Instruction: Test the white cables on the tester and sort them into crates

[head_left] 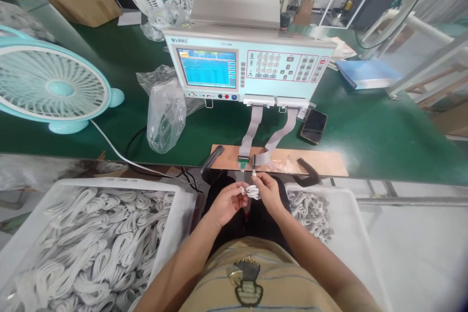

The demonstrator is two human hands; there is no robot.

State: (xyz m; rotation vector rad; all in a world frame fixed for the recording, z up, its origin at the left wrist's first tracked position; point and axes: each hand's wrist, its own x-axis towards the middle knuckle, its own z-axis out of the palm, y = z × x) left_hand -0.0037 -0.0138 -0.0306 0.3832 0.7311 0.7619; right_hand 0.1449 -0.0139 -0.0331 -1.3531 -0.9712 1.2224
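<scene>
A coiled white cable (252,191) hangs between my two hands over my lap. My left hand (229,201) pinches one end of it, where a small white plug shows at the fingertips. With fingers closed, my right hand (269,192) grips the cable's other end, right at the small connector of the right grey ribbon cable (281,135); whether the plug is fully seated I cannot tell. Just left of it, a green circuit board (243,163) with a metal socket ends the left ribbon cable (250,131). Both ribbons run up to the front of a tester (248,66) with a lit blue screen.
A white bin (183,204) of coiled cables stands at left, another bin (360,224) with fewer coils at right. On the green table (365,126) are a fan (60,88), plastic bag (166,112), phone (313,126), blue folder (367,74) and copper-coloured board (325,162).
</scene>
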